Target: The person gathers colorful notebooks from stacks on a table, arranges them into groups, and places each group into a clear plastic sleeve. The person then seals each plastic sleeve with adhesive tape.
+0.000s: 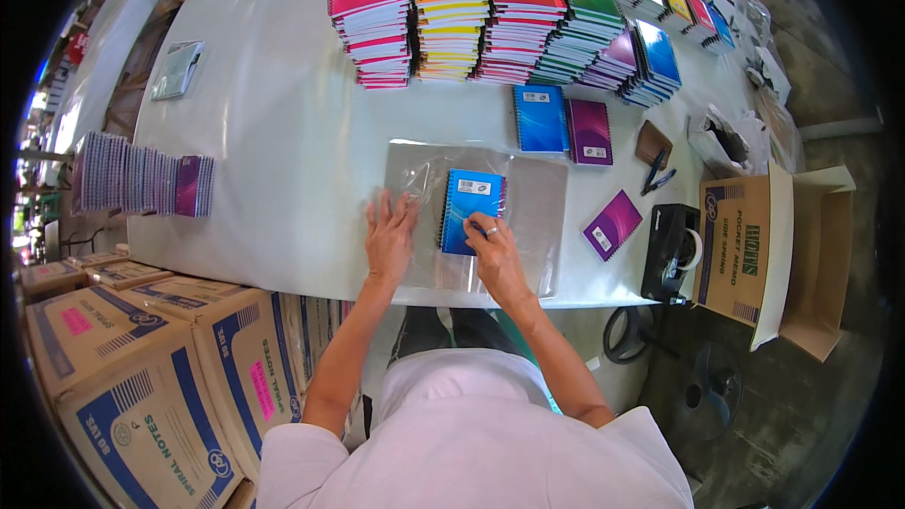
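Note:
A blue spiral notebook [459, 226] lies on clear plastic sheets or bags [537, 198] at the table's near edge. A purple edge peeks out along its right side, so another notebook seems to lie beneath it. My left hand [390, 238] rests flat on the plastic left of the notebook, fingers apart, holding nothing. My right hand [498, 254], with a ring on one finger, presses bunched fingertips on the notebook's cover. Whatever is pinched there, if anything, is hidden. Right of the plastic lies a loose purple notebook [613, 225].
Tall stacks of coloured notebooks [451, 14] stand at the back. A black tape dispenser [667, 254] and an open cardboard box [745, 245] are on the right, with scissors [657, 174] nearby. A notebook row [141, 177] is at left; cartons [151, 396] stand below.

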The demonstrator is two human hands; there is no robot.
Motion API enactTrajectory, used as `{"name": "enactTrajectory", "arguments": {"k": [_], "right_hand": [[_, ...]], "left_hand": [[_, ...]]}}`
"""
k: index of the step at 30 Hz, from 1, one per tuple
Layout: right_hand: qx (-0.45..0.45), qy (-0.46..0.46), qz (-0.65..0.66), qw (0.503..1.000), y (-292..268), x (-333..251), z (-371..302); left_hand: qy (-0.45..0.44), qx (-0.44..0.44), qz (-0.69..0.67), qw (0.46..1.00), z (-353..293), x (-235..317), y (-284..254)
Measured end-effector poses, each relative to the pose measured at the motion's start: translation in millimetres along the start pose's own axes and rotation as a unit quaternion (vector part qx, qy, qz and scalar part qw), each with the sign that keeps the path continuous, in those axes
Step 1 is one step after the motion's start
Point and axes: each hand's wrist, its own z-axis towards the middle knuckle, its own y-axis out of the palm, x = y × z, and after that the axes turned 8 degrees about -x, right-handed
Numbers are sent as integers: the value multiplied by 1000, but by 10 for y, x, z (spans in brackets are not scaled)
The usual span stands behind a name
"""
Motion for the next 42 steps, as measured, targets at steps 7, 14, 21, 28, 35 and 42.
{"name": "enactTrajectory", "arguments": {"k": [7,14,21,28,35,42], "right_hand": [[-27,31,57,998,-20,-8,51],[-41,79,126,988,44,-81,180],[-96,156,86,979,67,-133,287],[-126,233,84,961,150,-79,381],[-118,235,121,957,30,-232,369],[-122,224,180,950,-31,-95,293]], "left_hand": [[-274,27,-414,868,-390,63,-201],[-126,38,-232,964,-434,8,-164],[-80,20,-448,890,-398,619,-544],[33,-80,-595,799,-451,439,-390],[351,-60,40,934,1017,-99,-895],[493,-126,18,861,1554,251,-1030]]}}
